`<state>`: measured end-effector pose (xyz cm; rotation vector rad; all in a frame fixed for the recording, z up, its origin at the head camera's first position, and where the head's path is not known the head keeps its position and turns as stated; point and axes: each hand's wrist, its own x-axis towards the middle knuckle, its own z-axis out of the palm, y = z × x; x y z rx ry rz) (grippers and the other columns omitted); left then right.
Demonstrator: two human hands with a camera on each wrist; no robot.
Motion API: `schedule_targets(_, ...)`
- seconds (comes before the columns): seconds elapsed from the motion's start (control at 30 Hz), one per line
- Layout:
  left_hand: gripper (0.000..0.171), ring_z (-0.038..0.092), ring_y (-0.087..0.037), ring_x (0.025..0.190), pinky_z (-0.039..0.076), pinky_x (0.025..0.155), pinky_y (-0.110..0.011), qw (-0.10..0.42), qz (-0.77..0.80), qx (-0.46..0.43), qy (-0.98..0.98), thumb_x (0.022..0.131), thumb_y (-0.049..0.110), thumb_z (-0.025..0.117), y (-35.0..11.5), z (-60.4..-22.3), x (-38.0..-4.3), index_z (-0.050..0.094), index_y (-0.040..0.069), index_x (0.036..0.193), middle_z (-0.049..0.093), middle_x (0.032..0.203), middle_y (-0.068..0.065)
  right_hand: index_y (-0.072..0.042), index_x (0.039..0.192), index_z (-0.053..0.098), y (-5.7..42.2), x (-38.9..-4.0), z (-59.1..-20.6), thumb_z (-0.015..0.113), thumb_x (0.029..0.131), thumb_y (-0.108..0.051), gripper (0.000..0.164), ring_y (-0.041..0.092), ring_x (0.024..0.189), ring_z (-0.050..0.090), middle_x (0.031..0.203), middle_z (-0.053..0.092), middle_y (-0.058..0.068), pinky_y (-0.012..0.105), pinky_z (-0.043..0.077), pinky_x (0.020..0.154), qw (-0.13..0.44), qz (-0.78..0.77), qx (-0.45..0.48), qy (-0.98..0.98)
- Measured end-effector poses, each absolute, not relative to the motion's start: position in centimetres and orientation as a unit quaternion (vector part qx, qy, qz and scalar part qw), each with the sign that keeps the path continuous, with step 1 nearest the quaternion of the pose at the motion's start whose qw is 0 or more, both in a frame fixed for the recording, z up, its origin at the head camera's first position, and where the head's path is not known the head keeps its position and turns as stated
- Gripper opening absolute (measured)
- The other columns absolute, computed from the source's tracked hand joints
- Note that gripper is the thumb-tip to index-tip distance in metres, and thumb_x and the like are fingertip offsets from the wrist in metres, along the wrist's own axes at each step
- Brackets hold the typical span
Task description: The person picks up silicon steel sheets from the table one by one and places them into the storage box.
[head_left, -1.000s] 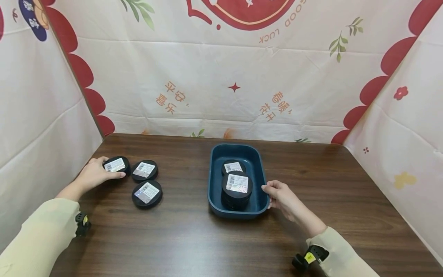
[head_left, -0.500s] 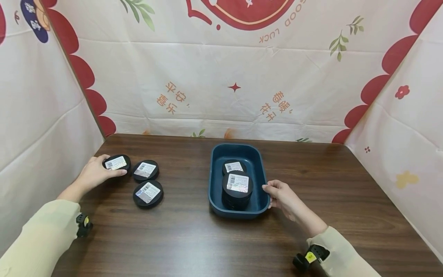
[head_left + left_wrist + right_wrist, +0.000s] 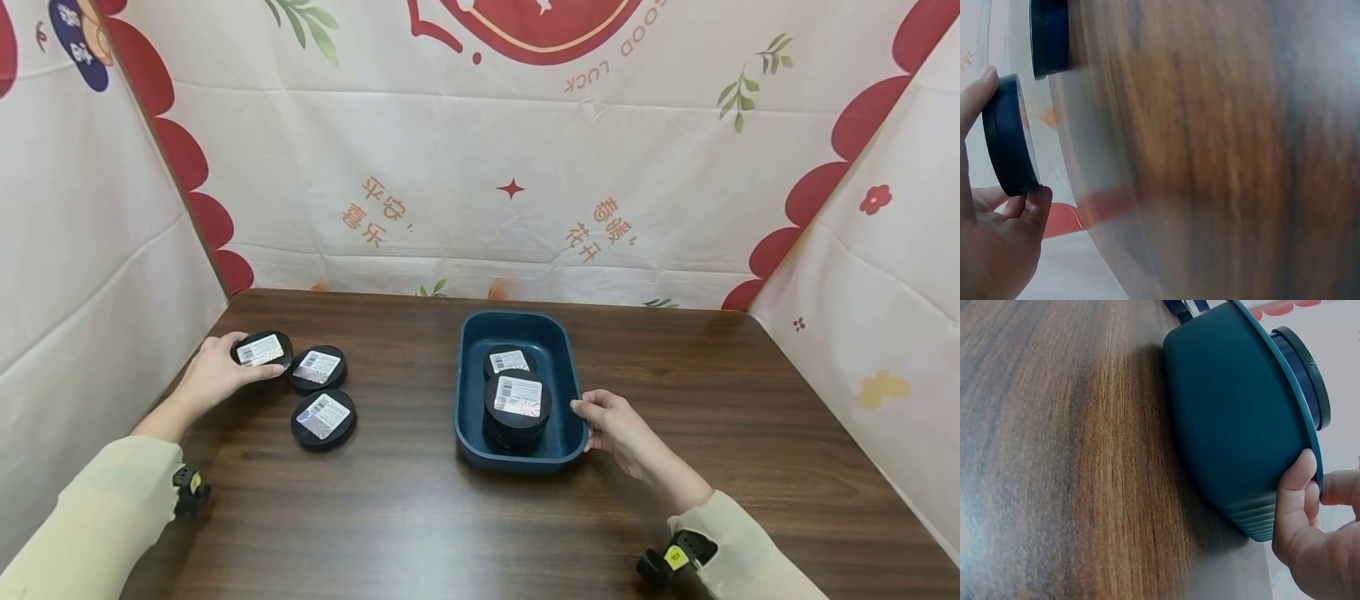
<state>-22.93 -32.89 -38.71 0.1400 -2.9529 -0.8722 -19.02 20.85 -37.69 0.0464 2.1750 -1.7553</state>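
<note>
My left hand (image 3: pixel 213 372) grips a round black tin (image 3: pixel 260 349) with a white barcode label on its top, thumb on one side and fingers on the other. In the left wrist view this tin (image 3: pixel 1010 134) is raised off the wood. Two more labelled black tins, a rear one (image 3: pixel 318 368) and a front one (image 3: pixel 324 420), lie just right of it. My right hand (image 3: pixel 617 429) pinches the right rim of a dark blue tray (image 3: pixel 468 400). Inside the tray stand a stack of black tins (image 3: pixel 517 412) and, behind it, another labelled tin (image 3: pixel 509 359).
A brown wooden table (image 3: pixel 405 517) carries everything. White printed cloth (image 3: pixel 450 142) with red scalloped edging hangs behind it and along both sides. Each wrist wears a black strap, such as the right wrist strap (image 3: pixel 693 546).
My left hand has shifted slightly right with the gripped tin, which now overlaps the rear loose tin's edge in the head view. My right hand stays on the tray rim.
</note>
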Motion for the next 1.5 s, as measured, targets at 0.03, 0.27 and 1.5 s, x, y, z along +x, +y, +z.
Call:
schedule_targets(0.03, 0.100, 0.040, -0.046, 0.104, 0.037, 0.086, -0.059, 0.035, -0.282, 0.042, -0.958, 0.074, 0.056, 0.070, -32.8, -38.7, -22.9, 0.031, -0.014, 0.133, 0.032, 0.122, -0.036, 0.002, 0.102, 0.043, 20.9, -19.0, -37.7, 0.048, 0.097, -0.017, 0.020, 0.014, 0.059, 0.047, 0.072, 0.044, 0.004, 0.023, 0.048, 0.056, 0.173, -0.619, 0.016, 0.766)
schedule_targets(0.27, 0.100, 0.043, -0.043, 0.100, 0.039, 0.082, -0.056, 0.042, -0.280, 0.043, -0.958, 0.071, 0.057, 0.072, -32.6, -39.0, -22.9, 0.034, -0.012, 0.132, 0.037, 0.116, -0.032, 0.002, 0.102, 0.043, 20.7, -19.0, -37.8, 0.048, 0.098, -0.016, 0.020, 0.014, 0.060, 0.047, 0.072, 0.044, 0.004, 0.023, 0.048, 0.056, 0.176, -0.619, 0.014, 0.766)
schedule_targets(1.5, 0.106, 0.038, -0.041, 0.113, 0.034, 0.096, -0.059, -0.006, -0.305, 0.003, -0.952, 0.070, 0.064, 0.069, -29.0, -37.2, -24.6, 0.029, -0.004, 0.141, 0.033, 0.129, -0.030, 0.003, 0.100, 0.042, 20.9, -19.1, -37.7, 0.047, 0.097, -0.015, 0.019, 0.012, 0.058, 0.046, 0.071, 0.044, 0.004, 0.023, 0.048, 0.055, 0.175, -0.628, -0.002, 0.758)
